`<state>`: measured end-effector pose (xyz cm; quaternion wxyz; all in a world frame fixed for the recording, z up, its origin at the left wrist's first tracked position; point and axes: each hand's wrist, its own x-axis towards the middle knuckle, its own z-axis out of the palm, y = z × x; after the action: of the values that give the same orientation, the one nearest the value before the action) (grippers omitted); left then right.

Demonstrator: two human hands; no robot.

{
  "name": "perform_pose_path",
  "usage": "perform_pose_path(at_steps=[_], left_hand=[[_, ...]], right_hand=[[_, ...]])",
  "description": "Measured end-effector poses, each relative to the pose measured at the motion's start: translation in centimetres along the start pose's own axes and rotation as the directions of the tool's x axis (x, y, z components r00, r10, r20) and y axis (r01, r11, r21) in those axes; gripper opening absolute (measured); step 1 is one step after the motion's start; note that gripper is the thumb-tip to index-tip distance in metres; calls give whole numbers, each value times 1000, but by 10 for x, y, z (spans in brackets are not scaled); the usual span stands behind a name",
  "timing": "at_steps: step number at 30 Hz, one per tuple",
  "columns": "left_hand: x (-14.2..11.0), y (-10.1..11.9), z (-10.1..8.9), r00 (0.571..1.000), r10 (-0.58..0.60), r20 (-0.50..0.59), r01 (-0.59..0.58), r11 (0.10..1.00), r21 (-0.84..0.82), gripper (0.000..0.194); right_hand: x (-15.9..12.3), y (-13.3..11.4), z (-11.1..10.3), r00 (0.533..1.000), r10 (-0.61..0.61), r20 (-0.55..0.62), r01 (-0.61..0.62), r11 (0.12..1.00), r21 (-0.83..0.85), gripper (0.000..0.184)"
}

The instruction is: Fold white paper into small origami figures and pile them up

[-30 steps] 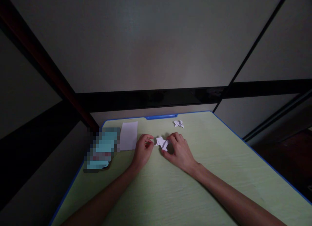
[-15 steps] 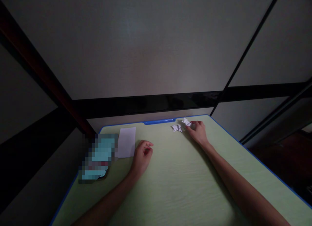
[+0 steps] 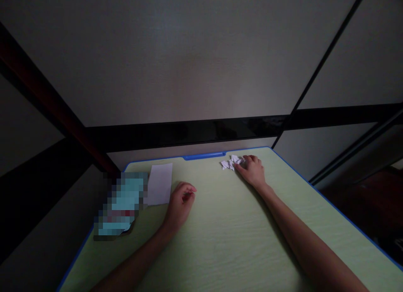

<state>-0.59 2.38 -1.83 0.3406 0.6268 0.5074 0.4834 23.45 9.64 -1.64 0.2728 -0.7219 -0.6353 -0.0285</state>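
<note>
Folded paper (image 3: 235,159): white, far R part of tbl (image 3: 226,237), right by 2nd folded pc (image 3: 224,164); touching or not, can't tell.
R hand (image 3: 251,171): thumb + fingers clamped on its R end.
L hand (image 3: 179,204): half-curled, thumb & index tips slightly apart, near white sheet (image 3: 160,185).
White sheet: flat, btwn L hand & pixelated blue-green thing (image 3: 124,199).
</note>
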Motion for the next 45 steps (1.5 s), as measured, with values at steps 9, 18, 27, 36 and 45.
perform_pose_path(at_steps=[9,18,27,36,45], left_hand=[[0,0,0,1000,-2,-14,2,999,34,9],[5,15,-19,980,135,145,-164,963,215,11],[36,26,-102,919,-9,394,-243,774,584,41],[32,8,-106,901,-168,400,-133,770,624,55],[32,13,-105,906,-193,376,-92,778,622,49]], right_hand=[[-6,-4,-10,943,-203,-264,273,927,259,16],[-64,-70,-20,771,-637,-14,597,713,368,12],[-82,-76,-18,637,-769,41,697,599,395,18],[-81,-76,-18,582,-810,73,724,556,407,18],[-81,-76,-17,597,-798,84,700,570,430,18]])
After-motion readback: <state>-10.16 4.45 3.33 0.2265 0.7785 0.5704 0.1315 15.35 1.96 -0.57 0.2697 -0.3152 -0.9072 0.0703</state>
